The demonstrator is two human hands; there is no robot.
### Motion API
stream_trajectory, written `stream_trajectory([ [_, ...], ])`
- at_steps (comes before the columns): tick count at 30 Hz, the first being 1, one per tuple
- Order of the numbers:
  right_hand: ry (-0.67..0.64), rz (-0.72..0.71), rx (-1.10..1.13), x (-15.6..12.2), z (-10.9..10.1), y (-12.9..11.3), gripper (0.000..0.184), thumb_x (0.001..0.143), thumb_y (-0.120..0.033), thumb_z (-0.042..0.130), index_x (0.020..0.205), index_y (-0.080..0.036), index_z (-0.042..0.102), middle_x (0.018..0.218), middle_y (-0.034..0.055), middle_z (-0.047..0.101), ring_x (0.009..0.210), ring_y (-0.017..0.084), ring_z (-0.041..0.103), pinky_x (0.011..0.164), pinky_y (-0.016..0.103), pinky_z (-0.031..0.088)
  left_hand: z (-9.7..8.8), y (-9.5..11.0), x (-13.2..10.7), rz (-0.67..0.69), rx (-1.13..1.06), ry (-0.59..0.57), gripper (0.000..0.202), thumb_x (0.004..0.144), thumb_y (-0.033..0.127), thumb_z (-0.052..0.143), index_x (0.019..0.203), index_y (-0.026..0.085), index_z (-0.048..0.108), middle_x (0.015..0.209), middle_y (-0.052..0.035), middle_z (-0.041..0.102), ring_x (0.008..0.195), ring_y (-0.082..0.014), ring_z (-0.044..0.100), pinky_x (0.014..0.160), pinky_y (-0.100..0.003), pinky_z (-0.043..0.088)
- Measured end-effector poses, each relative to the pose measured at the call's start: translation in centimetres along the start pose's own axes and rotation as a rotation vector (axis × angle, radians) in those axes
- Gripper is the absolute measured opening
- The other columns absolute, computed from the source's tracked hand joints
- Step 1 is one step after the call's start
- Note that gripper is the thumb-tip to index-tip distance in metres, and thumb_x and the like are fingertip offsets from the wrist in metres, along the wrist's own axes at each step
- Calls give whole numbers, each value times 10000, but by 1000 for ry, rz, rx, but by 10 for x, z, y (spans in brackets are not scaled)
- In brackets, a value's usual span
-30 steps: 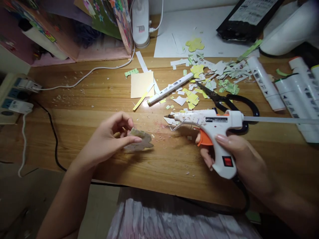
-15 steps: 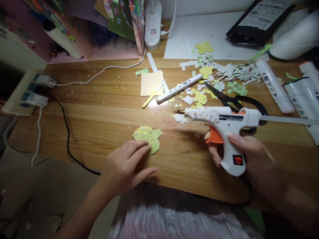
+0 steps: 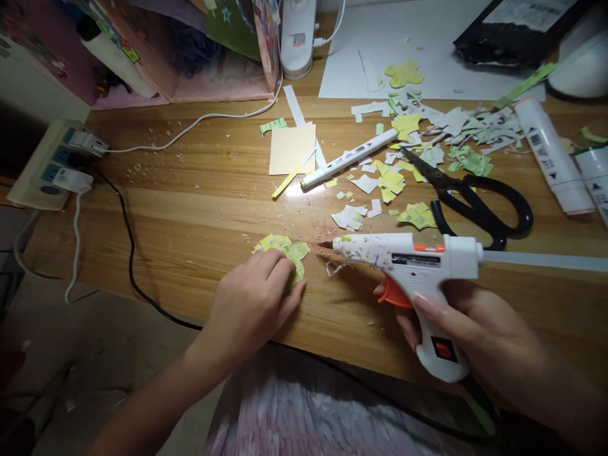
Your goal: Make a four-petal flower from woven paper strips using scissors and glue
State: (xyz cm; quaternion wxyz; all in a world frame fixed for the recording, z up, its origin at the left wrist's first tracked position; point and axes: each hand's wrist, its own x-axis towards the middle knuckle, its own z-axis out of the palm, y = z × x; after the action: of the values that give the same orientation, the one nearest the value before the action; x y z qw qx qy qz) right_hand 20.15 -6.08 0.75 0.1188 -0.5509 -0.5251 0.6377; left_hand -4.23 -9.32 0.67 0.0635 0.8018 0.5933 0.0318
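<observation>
Left hand (image 3: pixel 254 294): palm down over the bench (image 3: pixel 166 209), fingers bent onto the paper piece, thumb at its near right edge; whether they pinch it is hidden, so I cannot tell.
Paper piece (image 3: pixel 298 253): on the bench in front of the left hand, partly covered by the fingers; lobed, faced with yellow and green bits.
Right hand (image 3: pixel 479 329): wrapped around the handle of the glue gun, grasping it, fingers by the trigger (image 3: pixel 395 292).
Glue gun (image 3: pixel 370 247): white, dark nozzle pointing left, its tip near the paper piece and apart from it; red switch (image 3: pixel 444 348) on the handle.
Glue stick (image 3: pixel 546 260): pale, jutting out of the gun's rear.
Scissors (image 3: pixel 475 202): dark, lying beyond the gun, blades toward the scraps.
Scraps (image 3: pixel 392 180): yellow, white and green bits scattered beyond the gun, around the scissors' tips.
Marker (image 3: pixel 349 159): white, lying aslant between the scraps and the square sheet.
Square sheet (image 3: pixel 289 147): cream, flat, a yellow strip (image 3: pixel 285 183) partly across its near right corner.
White sheet (image 3: pixel 344 82): at the back, bearing a yellow flower shape (image 3: pixel 403 74); a black packet (image 3: pixel 513 38) lies at its right.
Power strip (image 3: pixel 40 164): at the left end, with white plugs (image 3: pixel 73 180) in it.
</observation>
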Motion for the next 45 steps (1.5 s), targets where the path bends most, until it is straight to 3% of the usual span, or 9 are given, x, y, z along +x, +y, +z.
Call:
stream_trajectory([
  [2,-8,-7,-39,-1,0,-1,469,813,-588,470,566,-198,551,509,-15,532,458,126,478,412,224,386,-1,1,0,6,13,-7,158,865,310,508,826,179,586,845,-43,634,758,-182,592,603,-286,401],
  [10,-78,-73,-100,-5,-1,0,440,842,-562,438,576,-225,531,487,-20,533,431,140,482,372,224,396,-7,-1,2,-12,-97,-48,169,884,276,489,848,165,612,851,-43,630,769,-170,595,625,-277,426],
  [20,-64,-189,-223,-6,-1,3,329,865,-528,409,730,-290,591,647,-24,654,591,212,601,480,272,495,-4,-7,1,-4,-300,-58,122,886,233,513,898,201,630,886,-18,632,780,-146,590,669,-259,455],
  [32,-80,-33,-28,-4,-1,6,422,852,-566,435,622,-233,556,525,-30,556,464,128,517,412,206,416,-4,-10,-1,-54,-419,-2,127,876,266,549,948,195,625,916,-30,620,842,-144,588,744,-262,464],
  [34,-63,-17,37,-3,-1,5,419,833,-575,459,632,-223,568,516,-26,558,455,121,511,408,200,410,-5,-16,3,-82,-356,68,198,855,290,578,1029,199,608,995,-54,600,928,-176,571,810,-298,458],
  [36,-43,-6,116,0,-1,4,415,810,-581,484,642,-215,582,492,-21,556,419,114,485,374,199,382,-6,-23,8,-124,-235,126,398,784,349,658,1140,200,564,1132,-94,545,1067,-243,506,906,-378,423],
  [39,3,2,197,3,-2,2,444,785,-594,496,602,-201,591,450,-11,533,370,102,441,332,200,326,-3,-34,15,-154,-167,78,531,689,397,735,1149,210,548,1215,-103,498,1149,-292,436,958,-447,380],
  [42,70,-15,241,6,-6,1,431,795,-574,484,631,-198,617,465,-4,549,376,100,446,348,205,335,0,-41,18,-173,-286,52,409,668,369,750,992,196,571,1091,-67,567,1050,-254,503,886,-408,425],
  [45,183,-87,289,10,-11,-2,385,805,-523,472,655,-202,623,471,5,577,391,114,462,365,220,354,-4,-43,15,-278,-470,94,259,700,329,722,842,185,559,865,-14,603,797,-174,563,698,-314,458],
])
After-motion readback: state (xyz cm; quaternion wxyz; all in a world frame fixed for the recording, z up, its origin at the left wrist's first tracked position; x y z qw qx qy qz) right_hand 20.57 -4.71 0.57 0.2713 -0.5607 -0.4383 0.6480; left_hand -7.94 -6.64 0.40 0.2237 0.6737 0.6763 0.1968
